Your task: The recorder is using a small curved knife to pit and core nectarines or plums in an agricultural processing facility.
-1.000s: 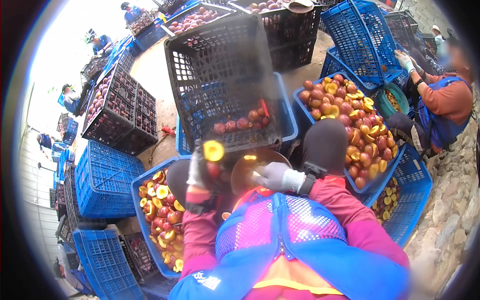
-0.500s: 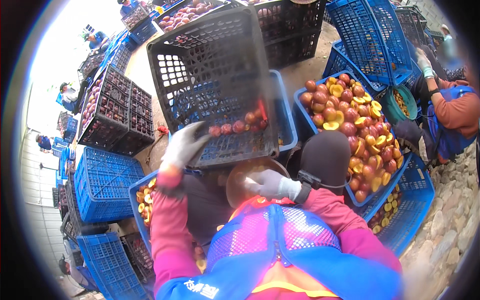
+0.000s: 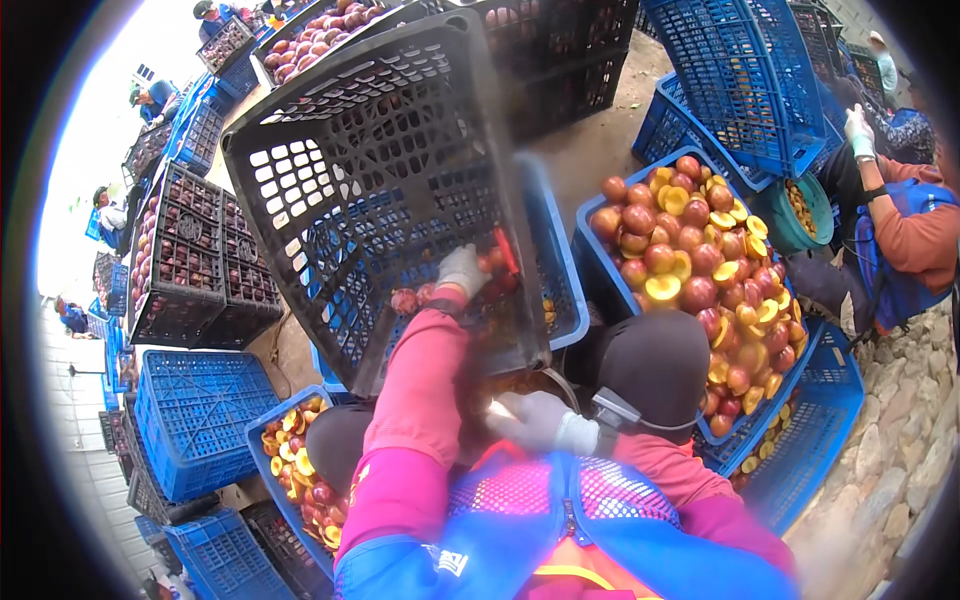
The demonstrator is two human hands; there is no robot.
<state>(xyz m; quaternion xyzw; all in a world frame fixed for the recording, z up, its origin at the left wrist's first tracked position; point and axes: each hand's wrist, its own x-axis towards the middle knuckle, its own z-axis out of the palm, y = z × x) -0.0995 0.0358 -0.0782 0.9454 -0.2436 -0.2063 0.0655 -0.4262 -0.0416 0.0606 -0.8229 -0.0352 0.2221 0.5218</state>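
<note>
A black plastic crate (image 3: 370, 120) is tilted toward me, with a few red plums (image 3: 405, 300) lying along its lower side. My left hand (image 3: 462, 272), in a pale glove, is inside it among the plums; its fingers are partly hidden, so their grip is unclear. Near my lap, my gloved right hand (image 3: 540, 420) is closed around a small item whose pale tip shows by the thumb; its kind is hidden. Beyond that hand, a round bowl's rim (image 3: 555, 380) is partly visible under the crate.
At my right stands a blue crate (image 3: 585, 235) of whole and halved plums (image 3: 700, 290). Another crate of cut plums (image 3: 300, 450) is by my left knee. Stacked crates (image 3: 205, 250) line the left. A co-worker (image 3: 905, 220) sits at far right beside a green tub (image 3: 800, 215).
My left hand has moved from the crate's near left edge into it, onto the plums. The view has shifted a little. My right hand stays near my lap.
</note>
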